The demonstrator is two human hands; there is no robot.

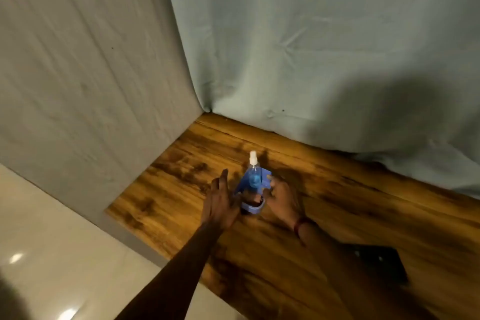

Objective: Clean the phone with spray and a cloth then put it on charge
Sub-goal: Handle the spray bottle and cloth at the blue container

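A clear spray bottle [253,173] with blue liquid and a white nozzle stands upright on the wooden table [337,210]. A blue cloth [266,180] lies bunched around the bottle's base. My left hand [219,202] reaches in just left of the bottle, fingers straight and pointing away from me. My right hand [281,200] is on the bottle's right and grips the edge of the blue cloth with curled fingers. The dark phone [381,265] lies flat on the table at the lower right, apart from both hands.
A grey-blue curtain [311,47] hangs along the table's far edge, and a grey wall [78,73] borders its left side. Pale glossy floor tiles [52,254] show at the lower left, beyond the table's near-left edge.
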